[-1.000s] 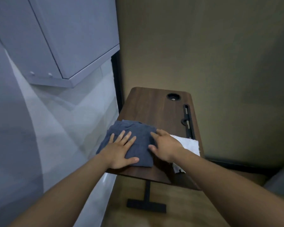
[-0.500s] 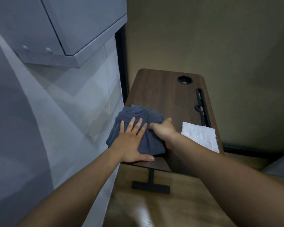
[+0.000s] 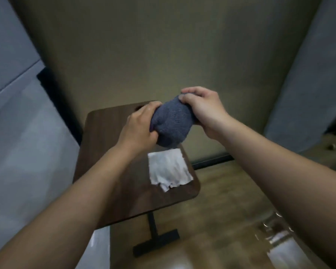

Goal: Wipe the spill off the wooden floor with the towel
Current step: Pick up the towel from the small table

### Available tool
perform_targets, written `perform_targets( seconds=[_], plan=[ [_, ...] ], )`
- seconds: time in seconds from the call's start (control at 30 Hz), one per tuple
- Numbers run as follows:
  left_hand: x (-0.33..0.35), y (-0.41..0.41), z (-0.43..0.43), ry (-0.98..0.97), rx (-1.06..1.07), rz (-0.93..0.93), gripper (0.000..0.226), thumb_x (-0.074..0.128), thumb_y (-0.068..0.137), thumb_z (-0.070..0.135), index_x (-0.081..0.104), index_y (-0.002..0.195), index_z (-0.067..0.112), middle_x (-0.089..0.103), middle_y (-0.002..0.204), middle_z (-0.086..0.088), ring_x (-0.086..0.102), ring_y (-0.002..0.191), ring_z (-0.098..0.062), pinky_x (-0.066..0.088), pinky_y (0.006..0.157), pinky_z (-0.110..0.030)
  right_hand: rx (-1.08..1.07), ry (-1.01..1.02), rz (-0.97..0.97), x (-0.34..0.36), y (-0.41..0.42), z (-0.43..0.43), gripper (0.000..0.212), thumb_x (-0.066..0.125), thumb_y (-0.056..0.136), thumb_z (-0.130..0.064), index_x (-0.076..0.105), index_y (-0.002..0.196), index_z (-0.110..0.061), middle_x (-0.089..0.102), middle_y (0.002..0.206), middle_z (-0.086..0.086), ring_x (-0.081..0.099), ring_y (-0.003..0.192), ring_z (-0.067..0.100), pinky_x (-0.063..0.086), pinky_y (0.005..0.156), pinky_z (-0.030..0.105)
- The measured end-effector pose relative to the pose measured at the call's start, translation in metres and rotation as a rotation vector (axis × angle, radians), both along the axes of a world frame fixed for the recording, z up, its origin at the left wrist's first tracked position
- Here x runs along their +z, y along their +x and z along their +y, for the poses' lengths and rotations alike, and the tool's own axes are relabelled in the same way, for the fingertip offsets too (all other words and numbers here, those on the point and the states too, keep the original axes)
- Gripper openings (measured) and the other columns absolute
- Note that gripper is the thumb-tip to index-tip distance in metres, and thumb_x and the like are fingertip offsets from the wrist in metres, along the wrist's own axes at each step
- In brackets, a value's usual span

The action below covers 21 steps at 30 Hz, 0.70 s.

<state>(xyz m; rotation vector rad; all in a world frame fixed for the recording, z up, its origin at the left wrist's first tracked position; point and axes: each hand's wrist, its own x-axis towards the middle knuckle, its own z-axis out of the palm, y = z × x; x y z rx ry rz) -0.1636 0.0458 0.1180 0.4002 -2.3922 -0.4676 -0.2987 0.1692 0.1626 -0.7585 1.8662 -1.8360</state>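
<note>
A grey-blue towel [image 3: 172, 123] hangs bunched in the air above the small dark wooden table [image 3: 109, 136]. My left hand [image 3: 138, 129] grips its left side with curled fingers. My right hand [image 3: 204, 111] grips its top right edge. A wet, shiny patch of spill [image 3: 275, 237] shows on the wooden floor [image 3: 221, 210] at the lower right, partly behind my right forearm.
A white cloth [image 3: 169, 169] lies on the table's near right corner. The table stands on a black T-shaped foot [image 3: 155, 241]. A pale wall and cabinet [image 3: 17, 113] close off the left, an olive wall the back, a grey surface [image 3: 308, 84] the right.
Both hands have gathered the towel off the table and lifted it into the air, bunched between them. The view has swung right, bringing the floor and the spill into sight.
</note>
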Motion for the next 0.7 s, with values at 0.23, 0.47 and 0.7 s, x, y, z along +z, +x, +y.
perform_targets(
  seconds=[0.23, 0.47, 0.7],
  plan=[
    [0.012, -0.163, 0.205, 0.273, -0.533, -0.079, 0.055, 0.044, 0.066, 0.012, 0.065, 0.115, 0.023, 0.072, 0.093, 0.001, 0.066, 0.091, -0.019, 0.049, 0.082, -0.022, -0.562, -0.038, 0.028, -0.015, -0.087, 0.251, 0.032, 0.05, 0.078, -0.053, 0.071, 0.085, -0.029, 0.071, 0.1, -0.002, 0.066, 0.101, 0.022, 0.052, 0.087, 0.04],
    [-0.036, -0.238, 0.476, 0.502, -1.041, -0.323, 0.053, 0.06, 0.077, -0.013, 0.064, 0.12, 0.017, 0.071, 0.115, 0.0, 0.065, 0.104, -0.009, 0.048, 0.094, -0.022, -0.913, -0.17, -0.151, -0.074, -0.071, 0.529, 0.069, 0.043, 0.065, -0.014, 0.056, 0.133, -0.009, 0.057, 0.1, 0.003, 0.05, 0.08, 0.007, 0.04, 0.067, 0.017],
    [-0.072, -0.215, 0.726, 0.634, -1.411, -0.654, 0.043, 0.067, 0.068, 0.003, 0.072, 0.108, 0.019, 0.075, 0.099, 0.006, 0.065, 0.093, -0.003, 0.051, 0.086, -0.023, -1.348, 0.168, -0.043, -0.129, 0.017, 0.751, 0.05, 0.055, 0.069, -0.013, 0.064, 0.112, -0.035, 0.071, 0.104, -0.004, 0.066, 0.101, 0.014, 0.052, 0.091, 0.026]
  ],
)
